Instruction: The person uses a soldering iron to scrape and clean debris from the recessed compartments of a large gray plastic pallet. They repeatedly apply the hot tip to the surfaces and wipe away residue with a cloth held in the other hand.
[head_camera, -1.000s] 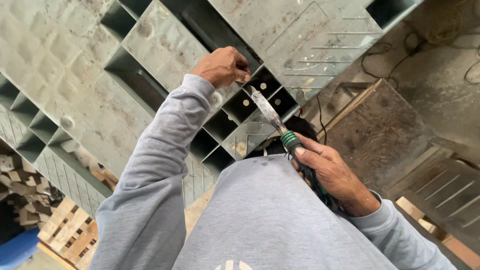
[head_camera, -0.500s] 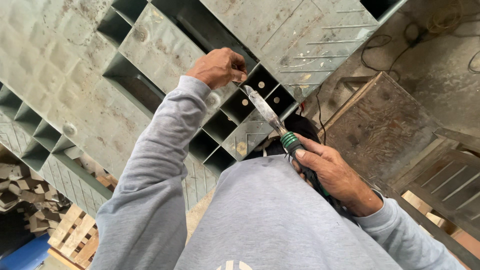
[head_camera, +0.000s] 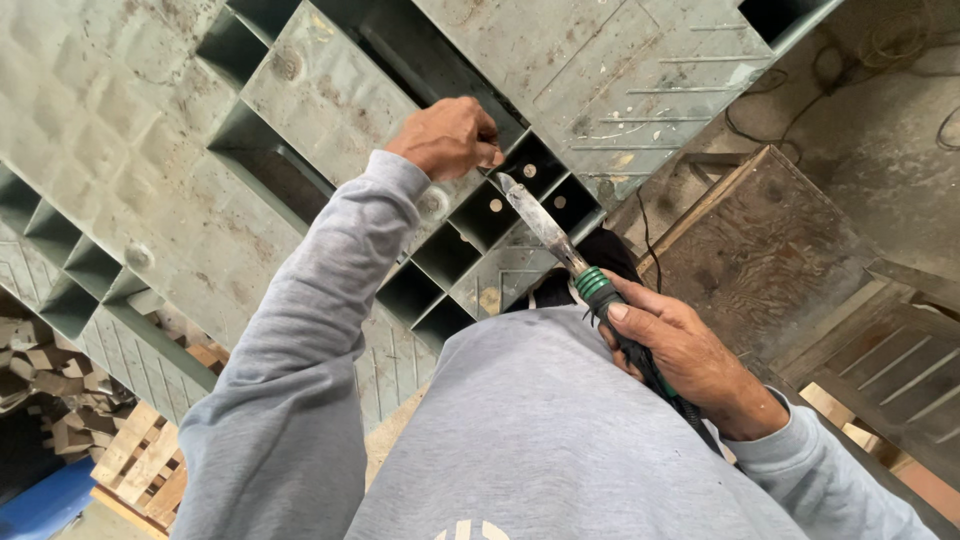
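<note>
Chisel-like tool (head_camera: 545, 225), green-taped handle clenched in right hand (head_camera: 690, 355), angled tip-first toward left hand (head_camera: 445, 135), whose fingers pinch something small, unidentifiable, against grey ribbed panel (head_camera: 330, 90).

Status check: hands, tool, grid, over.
Left hand pinching at grey metal grid. Right hand grips green-handled tool, tip near left fingers. Nothing between.

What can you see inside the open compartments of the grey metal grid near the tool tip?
Inside the compartments of the grey metal grid, small round marks show on dark back walls. The left hand and tool cover part of them.
</note>
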